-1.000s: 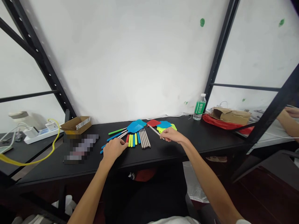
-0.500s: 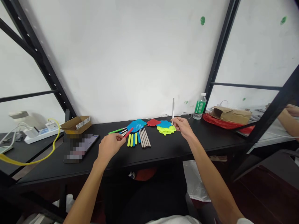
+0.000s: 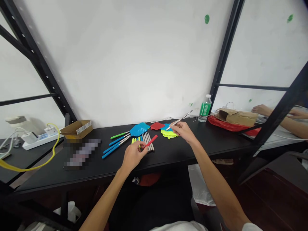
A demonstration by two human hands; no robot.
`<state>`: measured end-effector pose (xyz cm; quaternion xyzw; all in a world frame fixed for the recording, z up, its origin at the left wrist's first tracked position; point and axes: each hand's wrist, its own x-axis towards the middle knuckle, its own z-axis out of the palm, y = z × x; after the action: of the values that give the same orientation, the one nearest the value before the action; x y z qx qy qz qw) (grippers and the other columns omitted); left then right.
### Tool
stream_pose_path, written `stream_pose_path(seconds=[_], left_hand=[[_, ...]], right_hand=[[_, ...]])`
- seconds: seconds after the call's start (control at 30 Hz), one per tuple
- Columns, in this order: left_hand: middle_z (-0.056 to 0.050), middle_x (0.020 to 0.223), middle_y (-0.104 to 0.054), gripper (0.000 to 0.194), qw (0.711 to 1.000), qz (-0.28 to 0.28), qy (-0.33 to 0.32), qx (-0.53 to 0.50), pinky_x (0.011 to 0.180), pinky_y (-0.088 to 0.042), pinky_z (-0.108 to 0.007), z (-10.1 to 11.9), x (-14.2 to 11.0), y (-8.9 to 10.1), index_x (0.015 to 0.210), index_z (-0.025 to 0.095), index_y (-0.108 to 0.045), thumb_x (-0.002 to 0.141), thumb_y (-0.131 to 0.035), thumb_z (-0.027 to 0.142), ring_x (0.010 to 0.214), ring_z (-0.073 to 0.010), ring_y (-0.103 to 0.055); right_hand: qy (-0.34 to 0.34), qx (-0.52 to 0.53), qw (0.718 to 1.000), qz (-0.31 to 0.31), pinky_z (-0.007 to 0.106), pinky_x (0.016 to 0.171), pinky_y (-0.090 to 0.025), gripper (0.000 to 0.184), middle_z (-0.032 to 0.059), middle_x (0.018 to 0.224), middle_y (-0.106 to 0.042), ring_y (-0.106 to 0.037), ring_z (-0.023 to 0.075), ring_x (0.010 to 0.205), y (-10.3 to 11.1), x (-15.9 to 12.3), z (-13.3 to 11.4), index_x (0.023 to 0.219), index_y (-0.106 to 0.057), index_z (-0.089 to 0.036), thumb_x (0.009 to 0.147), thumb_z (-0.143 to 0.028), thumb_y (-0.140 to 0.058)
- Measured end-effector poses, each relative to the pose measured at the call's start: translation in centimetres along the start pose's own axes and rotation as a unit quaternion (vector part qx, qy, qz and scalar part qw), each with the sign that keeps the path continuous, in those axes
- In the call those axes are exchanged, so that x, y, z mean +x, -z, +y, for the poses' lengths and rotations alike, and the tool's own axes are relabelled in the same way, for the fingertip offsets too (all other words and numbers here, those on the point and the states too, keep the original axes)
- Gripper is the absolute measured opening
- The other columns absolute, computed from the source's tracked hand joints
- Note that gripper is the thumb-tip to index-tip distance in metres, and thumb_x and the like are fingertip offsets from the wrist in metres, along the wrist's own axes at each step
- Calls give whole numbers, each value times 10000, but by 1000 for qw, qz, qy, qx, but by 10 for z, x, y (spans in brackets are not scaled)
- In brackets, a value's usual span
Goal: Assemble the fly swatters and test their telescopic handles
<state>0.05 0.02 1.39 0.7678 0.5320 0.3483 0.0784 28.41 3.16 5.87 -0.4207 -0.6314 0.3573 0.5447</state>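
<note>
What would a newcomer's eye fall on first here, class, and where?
Probably the red tube in the left hand and the shiny metal rod tilted in the right hand, held apart. Beyond them, a blue piece and a red piece lie toward the wall. A green-labelled bottle stands further right.

Soft indoor light before me brightens the broad white wall (image 3: pixel 144 64) at twelve o'clock, source unclear. Deep shadow fills the space beneath the long black tabletop (image 3: pixel 204 141), at six. A slim silver metal rod (image 3: pixel 181 119), toward three, carries a glint. Wide-angle distortion slants a perforated black metal upright (image 3: pixel 22 40) at ten; pixelation masks a flat oblong object (image 3: pixel 83 154) at eight.
</note>
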Motion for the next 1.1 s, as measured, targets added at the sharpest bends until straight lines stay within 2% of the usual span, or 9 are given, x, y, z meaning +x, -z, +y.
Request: stream_pose_path(seconds=[0.13, 0.4, 0.7, 1.1], left_hand=[[4, 796, -658, 180, 999, 20, -26, 5, 586, -366, -237, -2, -1, -4, 918, 220, -681, 841, -577, 344, 624, -129, -539], [1, 795, -653, 179, 998, 30, -46, 14, 570, -352, -240, 1, -2, -2, 926, 218, -676, 853, -561, 333, 613, -129, -535], [-13, 831, -671, 176, 998, 25, -54, 18, 572, -360, -243, 2, -4, -1, 957, 222, -680, 860, -568, 317, 644, -140, -557], [2, 859, -680, 166, 997, 22, -69, 16, 595, -365, -246, -2, -5, -3, 976, 231, -675, 887, -556, 305, 653, -132, -551]], right_hand=[[4, -51, 998, -30, 222, 482, -353, 325, 9, 622, -577, -458, 96, 514, -8, -3, -2, 854, -692, -130, 793, -448, -660], [2, -94, 993, -72, 220, 497, -391, 335, 22, 646, -613, -524, 119, 547, -27, -8, -5, 895, -708, -140, 826, -456, -619], [12, -106, 992, -72, 217, 482, -393, 318, 22, 643, -618, -537, 122, 545, -31, -9, -2, 902, -702, -147, 827, -443, -612], [7, -105, 992, -70, 220, 459, -358, 319, 0, 613, -599, -488, 103, 487, -33, -8, -1, 905, -670, -151, 839, -455, -599]])
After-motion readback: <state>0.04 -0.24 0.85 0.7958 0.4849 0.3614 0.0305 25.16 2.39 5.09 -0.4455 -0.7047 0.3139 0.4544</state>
